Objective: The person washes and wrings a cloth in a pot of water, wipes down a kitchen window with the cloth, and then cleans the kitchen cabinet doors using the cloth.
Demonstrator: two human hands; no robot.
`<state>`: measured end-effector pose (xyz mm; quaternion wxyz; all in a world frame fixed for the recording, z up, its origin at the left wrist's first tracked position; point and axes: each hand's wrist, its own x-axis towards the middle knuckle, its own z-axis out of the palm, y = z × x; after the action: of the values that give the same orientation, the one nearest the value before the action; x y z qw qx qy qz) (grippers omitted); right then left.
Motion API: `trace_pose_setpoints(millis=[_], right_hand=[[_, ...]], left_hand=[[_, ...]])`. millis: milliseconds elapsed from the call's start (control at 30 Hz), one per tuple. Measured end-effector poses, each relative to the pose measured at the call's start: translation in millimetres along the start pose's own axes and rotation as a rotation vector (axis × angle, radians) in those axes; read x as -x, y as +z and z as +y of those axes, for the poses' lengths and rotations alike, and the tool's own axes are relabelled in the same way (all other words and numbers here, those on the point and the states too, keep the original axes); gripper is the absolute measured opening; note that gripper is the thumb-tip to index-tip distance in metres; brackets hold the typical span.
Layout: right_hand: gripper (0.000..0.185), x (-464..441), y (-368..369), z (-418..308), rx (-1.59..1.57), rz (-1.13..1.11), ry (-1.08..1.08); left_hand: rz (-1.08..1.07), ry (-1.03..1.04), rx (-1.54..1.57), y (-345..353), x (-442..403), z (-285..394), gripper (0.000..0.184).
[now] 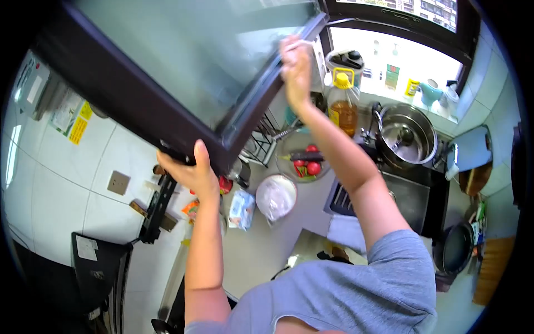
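Note:
A dark-framed glass window sash (219, 146) swings over the counter and fills the upper left. At its lower corner, my left hand (194, 175) grips the frame, thumb raised and fingers against the underside. My right hand (297, 69) is closed at the sash's right-hand edge, pressed on the frame. Something thin and white, which looks like a folded cloth (300, 44), shows at its fingers; most of it is hidden. Beneath the sash stand a bowl covered with plastic (276, 197) and a blue and white packet (241, 210).
A bottle of amber oil (343, 108) stands near the windowsill. A glass bowl of vegetables (303, 157) sits on the counter. To the right are a steel pot (408, 135), a sink (409, 195) and a black pan (455, 249). A power rail (157, 209) runs along the left wall.

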<state>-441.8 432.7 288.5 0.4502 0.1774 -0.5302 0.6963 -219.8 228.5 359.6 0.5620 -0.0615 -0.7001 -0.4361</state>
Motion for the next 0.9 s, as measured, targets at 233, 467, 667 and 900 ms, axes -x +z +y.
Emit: trace_pose_setpoints(millis=[233, 467, 667, 900], right_hand=[[0.048, 170.9, 50.8, -187.5, 0.239, -0.154, -0.089], [0.044, 69.3, 20.4, -100.7, 0.374, -0.11, -0.062], [0.048, 143.9, 45.9, -166.6, 0.38, -0.058, -0.099], [0.051, 225.1, 56.4, -243.6, -0.159, -0.125, 0.305]], left_hand=[[-0.067, 0.022, 0.047, -6.1, -5.4, 7.6, 0.075], [-0.222, -0.187, 0.114, -89.8, 40.3, 19.1, 0.048], [-0.345, -0.461, 0.005, -217.7, 141.9, 23.2, 0.015], [-0.235, -0.856, 0.061, -272.6, 214.1, 28.3, 0.01]])
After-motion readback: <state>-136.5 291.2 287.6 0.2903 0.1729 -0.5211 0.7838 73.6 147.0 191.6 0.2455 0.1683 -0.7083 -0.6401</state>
